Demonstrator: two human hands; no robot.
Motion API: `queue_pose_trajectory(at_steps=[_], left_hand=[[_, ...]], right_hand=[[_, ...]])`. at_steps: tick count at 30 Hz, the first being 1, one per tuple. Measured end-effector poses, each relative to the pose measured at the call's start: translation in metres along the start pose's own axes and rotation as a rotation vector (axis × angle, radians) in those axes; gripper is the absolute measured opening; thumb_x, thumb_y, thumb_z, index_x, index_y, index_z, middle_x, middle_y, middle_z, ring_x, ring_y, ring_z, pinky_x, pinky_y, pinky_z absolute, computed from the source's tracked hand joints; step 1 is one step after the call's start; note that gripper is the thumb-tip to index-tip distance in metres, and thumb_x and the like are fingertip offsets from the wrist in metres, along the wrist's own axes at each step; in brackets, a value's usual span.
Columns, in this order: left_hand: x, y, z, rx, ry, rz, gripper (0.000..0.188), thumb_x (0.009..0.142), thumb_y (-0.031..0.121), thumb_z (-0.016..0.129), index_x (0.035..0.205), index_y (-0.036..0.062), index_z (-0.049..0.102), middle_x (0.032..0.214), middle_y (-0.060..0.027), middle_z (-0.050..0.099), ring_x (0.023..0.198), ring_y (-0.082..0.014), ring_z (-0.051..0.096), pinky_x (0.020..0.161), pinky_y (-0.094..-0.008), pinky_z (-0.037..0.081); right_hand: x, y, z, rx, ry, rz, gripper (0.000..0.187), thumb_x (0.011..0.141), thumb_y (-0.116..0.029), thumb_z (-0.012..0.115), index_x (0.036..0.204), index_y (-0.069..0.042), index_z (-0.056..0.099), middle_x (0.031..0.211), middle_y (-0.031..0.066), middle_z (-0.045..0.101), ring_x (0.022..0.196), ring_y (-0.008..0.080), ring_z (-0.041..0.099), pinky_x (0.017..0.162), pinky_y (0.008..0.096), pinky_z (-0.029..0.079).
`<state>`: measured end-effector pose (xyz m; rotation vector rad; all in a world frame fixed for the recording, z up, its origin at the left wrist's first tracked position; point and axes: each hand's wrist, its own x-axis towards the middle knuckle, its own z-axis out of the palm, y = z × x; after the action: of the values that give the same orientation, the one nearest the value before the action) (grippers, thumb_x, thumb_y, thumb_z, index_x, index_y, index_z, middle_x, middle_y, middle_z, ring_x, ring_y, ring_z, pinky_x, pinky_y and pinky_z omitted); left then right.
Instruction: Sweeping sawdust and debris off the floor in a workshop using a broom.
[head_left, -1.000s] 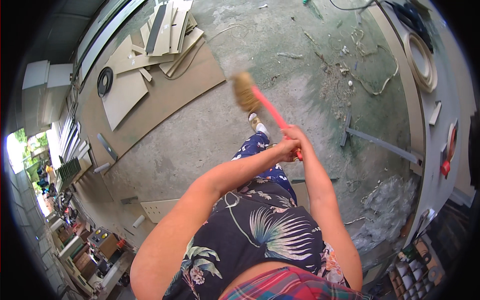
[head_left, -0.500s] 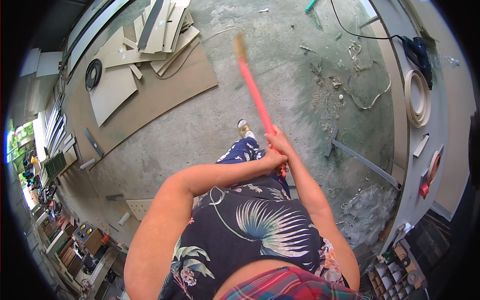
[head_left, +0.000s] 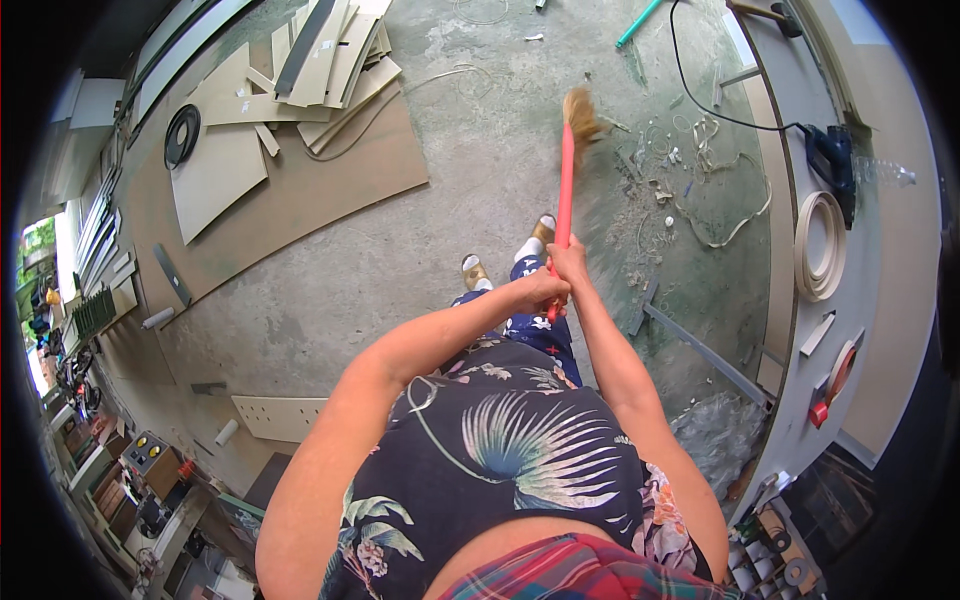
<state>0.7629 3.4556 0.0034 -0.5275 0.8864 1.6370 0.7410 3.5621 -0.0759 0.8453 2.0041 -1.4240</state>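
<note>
Both my hands are closed around the red handle of a broom. My right hand grips it higher up, while my left hand holds it close to its butt end, just below. Straw-coloured bristles at the far end lie by the concrete floor, slightly blurred. Close to them on the right is a scatter of dust, shavings and small debris. A pale tangled strip lies beyond that litter.
At the left, a brown board on the floor carries a pile of cut panels. A grey metal bar leans near crumpled clear plastic. Along the right runs a workbench with a coil of edging strip and a corded power tool.
The broom head has swung right, from the middle of the floor to the edge of the debris. My hands kept their grip, and a second foot has come into view.
</note>
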Motion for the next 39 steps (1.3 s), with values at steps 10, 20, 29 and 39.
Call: queue_pose_trajectory(at_steps=[10,20,29,39], left_hand=[[0.02,0.039,0.015,-0.193,0.432,0.278,0.037,0.068,0.004,0.051,0.1,0.0053,0.034,0.066,-0.0086,0.047,0.047,-0.0208,0.053,0.033,-0.0318,0.041],[0.139,0.131,0.019,0.004,0.119,-0.133,0.019,0.065,0.004,0.052,0.082,0.0053,0.044,0.054,-0.0048,0.045,0.041,-0.0157,0.046,0.041,-0.0309,0.043],[0.117,0.162,0.038,0.199,0.293,0.313,0.07,0.063,0.006,0.052,0.122,0.0003,0.016,0.059,-0.0074,0.048,0.04,-0.0157,0.048,0.034,-0.0278,0.041],[0.125,0.154,0.031,0.121,0.498,0.028,0.047,0.066,0.006,0.053,0.104,-0.0028,0.028,0.056,-0.0079,0.048,0.036,-0.0181,0.048,0.03,-0.0276,0.039]], right_hand=[[0.032,-0.078,0.02,0.003,-0.593,-0.061,0.032,0.071,-0.009,0.054,0.101,-0.001,0.045,0.059,0.0044,0.049,0.046,0.0126,0.05,0.04,0.0261,0.041],[0.161,-0.064,-0.071,0.249,-0.138,0.155,0.014,0.074,-0.006,0.054,0.084,-0.002,0.046,0.057,0.0053,0.05,0.044,0.0126,0.049,0.038,0.0269,0.04],[0.158,-0.119,-0.076,0.156,0.08,-0.222,0.029,0.069,-0.006,0.054,0.094,-0.002,0.039,0.064,0.0088,0.05,0.048,0.0167,0.052,0.042,0.0297,0.044],[0.155,-0.105,-0.056,0.336,-0.356,0.099,0.021,0.073,-0.007,0.054,0.091,-0.001,0.046,0.058,0.0049,0.049,0.046,0.0129,0.05,0.041,0.0268,0.042]])
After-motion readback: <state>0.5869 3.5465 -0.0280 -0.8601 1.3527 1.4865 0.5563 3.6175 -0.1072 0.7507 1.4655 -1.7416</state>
